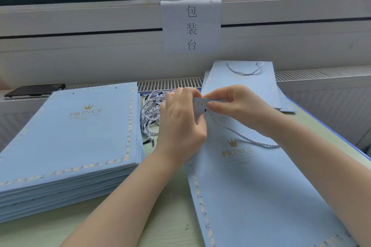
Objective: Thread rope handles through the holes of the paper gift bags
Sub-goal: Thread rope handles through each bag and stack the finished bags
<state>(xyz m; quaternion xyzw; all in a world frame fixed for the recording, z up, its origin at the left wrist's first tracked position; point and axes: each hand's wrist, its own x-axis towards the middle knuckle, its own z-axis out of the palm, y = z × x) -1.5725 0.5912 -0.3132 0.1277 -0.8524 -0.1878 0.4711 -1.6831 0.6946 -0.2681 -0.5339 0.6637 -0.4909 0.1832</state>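
A flat light-blue paper gift bag (257, 192) with a gold crown print lies in front of me, its top edge lifted. My left hand (180, 120) grips that top edge by the left hole. My right hand (230, 102) pinches the edge from the right, thumb just above the hole. A white twisted rope handle (249, 138) runs from the hole down across the bag's front. Behind my left hand lies a heap of loose white ropes (150, 112) with black tips.
A thick stack of flat blue bags (70, 136) sits at the left. Behind at the right lie finished bags (245, 84) with a rope handle fitted. A dark phone (35, 90) rests on the radiator ledge at the back left. A paper sign (190, 26) hangs on the wall.
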